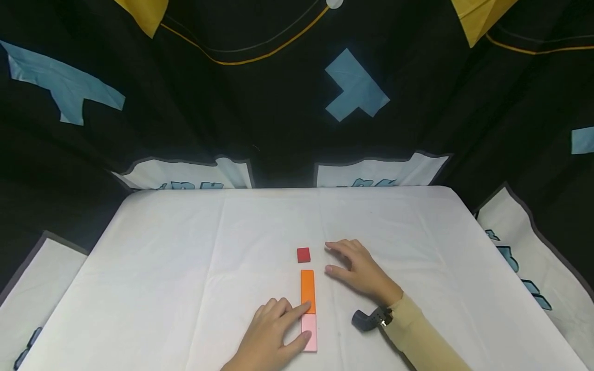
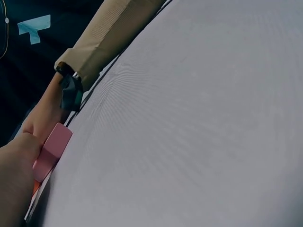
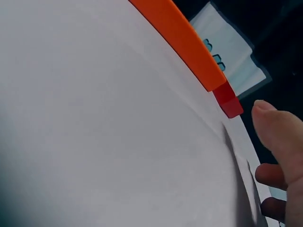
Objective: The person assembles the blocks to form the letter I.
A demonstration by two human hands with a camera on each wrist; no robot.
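Observation:
An orange rectangular block (image 1: 307,287) and a pink block (image 1: 309,325) lie end to end in a line on the table. My left hand (image 1: 271,335) rests over their left side, index fingertip on the orange block near the joint and thumb on the pink block. In the left wrist view the pink block (image 2: 53,150) stands out beside that hand. A small red cube (image 1: 303,255) sits just beyond the orange block, with a gap between them. My right hand (image 1: 362,268) is to the right of the cube and holds nothing, its thumb and fingers spread apart.
A white cloth covers the table (image 1: 139,268). Behind it hangs a black curtain (image 1: 260,113) with blue and yellow patches. A dark strap device (image 1: 371,318) is on the right wrist, at the end of a tan sleeve (image 1: 422,335).

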